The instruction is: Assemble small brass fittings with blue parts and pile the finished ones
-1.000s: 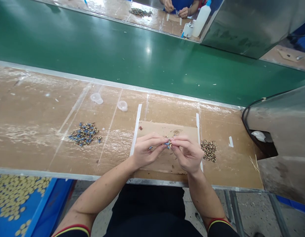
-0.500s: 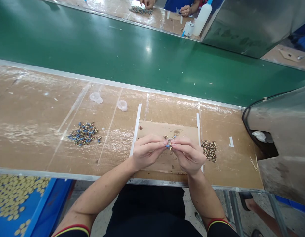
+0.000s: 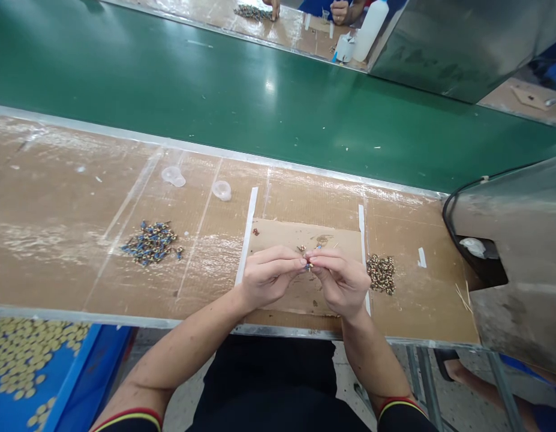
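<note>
My left hand (image 3: 271, 276) and my right hand (image 3: 343, 281) meet above a taped-down cardboard sheet (image 3: 286, 231). Both are closed, with thumbs and forefingers pinching a small gold-coloured metal piece (image 3: 309, 266) between them. The fingertips cover most of it, so its full shape is hidden. A few small loose pieces lie on the sheet just beyond the fingers. To the right of my right hand is a heap of small brass-coloured pieces (image 3: 381, 275). Further off to the left lies a heap of blue and gold pieces (image 3: 152, 243).
Two clear plastic cups (image 3: 222, 191) lie beyond the left heap. A green conveyor belt (image 3: 260, 108) runs behind the table, with a co-worker's hand (image 3: 340, 11) and a white bottle (image 3: 370, 30) across it. A metal housing (image 3: 525, 252) stands at right; a blue tray (image 3: 80, 372) sits lower left.
My fingertips have drawn closer together around the small piece, and the blue bit seen between them is now mostly covered. Across the belt, a co-worker's hand has shifted beside the pile there.
</note>
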Demonstrator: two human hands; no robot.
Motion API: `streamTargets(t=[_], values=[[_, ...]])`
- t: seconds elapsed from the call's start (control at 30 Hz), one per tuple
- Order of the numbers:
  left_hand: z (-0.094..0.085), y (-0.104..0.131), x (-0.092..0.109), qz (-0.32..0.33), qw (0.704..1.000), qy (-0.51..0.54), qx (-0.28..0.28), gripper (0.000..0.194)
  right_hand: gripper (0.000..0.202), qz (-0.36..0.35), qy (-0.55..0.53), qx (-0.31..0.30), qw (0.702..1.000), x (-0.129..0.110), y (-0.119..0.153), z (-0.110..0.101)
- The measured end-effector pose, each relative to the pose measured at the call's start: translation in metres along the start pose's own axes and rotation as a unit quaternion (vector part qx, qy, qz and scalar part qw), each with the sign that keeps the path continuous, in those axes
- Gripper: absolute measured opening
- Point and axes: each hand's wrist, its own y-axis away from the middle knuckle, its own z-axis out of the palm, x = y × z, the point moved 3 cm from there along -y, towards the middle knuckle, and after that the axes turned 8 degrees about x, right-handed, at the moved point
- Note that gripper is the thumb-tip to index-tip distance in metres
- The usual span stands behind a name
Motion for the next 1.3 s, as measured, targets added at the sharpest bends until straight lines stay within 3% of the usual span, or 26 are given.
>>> streamTargets(t=[0.8, 1.07, 1.2, 1.3], values=[[0.002, -0.001, -0.002, -0.012, 1.0, -0.012, -0.001, 0.012, 0.032, -0.001, 0.015, 0.007, 1.0, -0.002, 0.0, 0.002], [0.0, -0.001, -0.009, -0.109, 0.994, -0.001, 0.018, 0.005, 0.024, 0.039, -0.016, -0.018, 0.999, 0.007, -0.002, -0.003], [-0.002, -0.001, -0.01, -0.123, 0.992, -0.007, 0.028, 0.006, 0.032, 0.069, -0.035, -0.003, 0.997, 0.011, 0.0, -0.004], [-0.001, -0.001, -0.01, -0.123, 0.992, 0.002, 0.027, 0.005, 0.029, 0.051, -0.011, -0.003, 0.999, 0.009, -0.001, -0.003]])
